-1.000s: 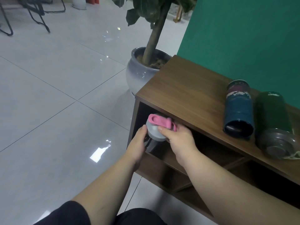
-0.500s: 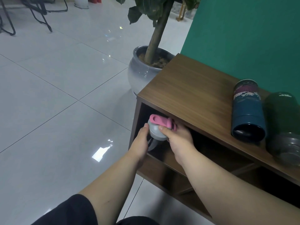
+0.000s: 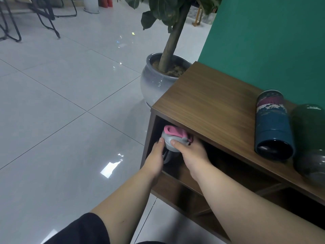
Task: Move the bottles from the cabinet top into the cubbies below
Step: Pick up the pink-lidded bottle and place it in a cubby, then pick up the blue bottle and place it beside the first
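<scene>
Two hands meet on one bottle at the centre of the frame: the left hand (image 3: 156,156) presses its thumb and fingers against the side of the grey-lidded bottle (image 3: 171,140), and the right hand (image 3: 192,154) curls round it from the other side. It sits in the mouth of the leftmost cubby (image 3: 159,124), its pink flip cap (image 3: 174,132) just under the cabinet top (image 3: 211,106). The body is mostly hidden, so I cannot tell whether it rests on the shelf. It looks like rigid plastic – light if empty, I judge, and smooth enough to slip – so the lid's shoulder is the safer hold. Two more wait at the right: a blue bottle (image 3: 273,127) and a dark green bottle (image 3: 309,138) (both on their sides, touching) – round bodies likely to roll.
</scene>
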Demonstrator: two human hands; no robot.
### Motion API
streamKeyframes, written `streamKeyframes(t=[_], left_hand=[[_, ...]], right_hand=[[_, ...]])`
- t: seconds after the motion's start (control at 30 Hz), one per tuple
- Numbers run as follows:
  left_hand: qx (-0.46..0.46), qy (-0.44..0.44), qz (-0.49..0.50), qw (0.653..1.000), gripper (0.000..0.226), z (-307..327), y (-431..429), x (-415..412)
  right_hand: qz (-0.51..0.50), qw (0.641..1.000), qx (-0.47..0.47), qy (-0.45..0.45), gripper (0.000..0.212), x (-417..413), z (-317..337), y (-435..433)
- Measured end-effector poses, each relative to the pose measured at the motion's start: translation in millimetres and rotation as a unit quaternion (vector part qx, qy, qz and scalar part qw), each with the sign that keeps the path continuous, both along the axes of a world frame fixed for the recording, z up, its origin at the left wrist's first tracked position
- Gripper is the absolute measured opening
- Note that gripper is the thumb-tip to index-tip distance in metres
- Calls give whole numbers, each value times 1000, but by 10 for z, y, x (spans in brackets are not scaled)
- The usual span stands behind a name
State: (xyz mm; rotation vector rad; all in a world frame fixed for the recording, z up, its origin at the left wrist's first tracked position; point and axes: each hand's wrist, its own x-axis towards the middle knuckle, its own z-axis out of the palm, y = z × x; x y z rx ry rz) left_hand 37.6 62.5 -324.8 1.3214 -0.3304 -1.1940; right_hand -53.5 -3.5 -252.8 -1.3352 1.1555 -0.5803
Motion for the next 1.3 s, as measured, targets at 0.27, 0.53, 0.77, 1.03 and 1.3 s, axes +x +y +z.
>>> streamKeyframes(t=[0.27, 0.53, 0.77, 1.03, 1.3], left_hand=[[29, -35, -18, 999, 74, 380, 410, -177], [-60, -58, -108, 991, 52, 1635, 668, -796], [-128, -2, -45, 991, 56, 1814, 527, -1286], [-143, 20, -22, 989, 68, 1566, 287, -1202], [-159, -29, -23, 987, 51, 1486, 346, -1151]], right_hand=[[-12, 1000, 17, -1, 72, -461, 302, 390], [31, 968, -240, 59, 43, -1213, 1300, 856], [136, 764, -475, 415, 65, -1697, 1965, 229], [342, 549, -489, 585, 79, -1650, 2003, -430], [358, 515, -566, 534, 67, -1484, 2051, -475]])
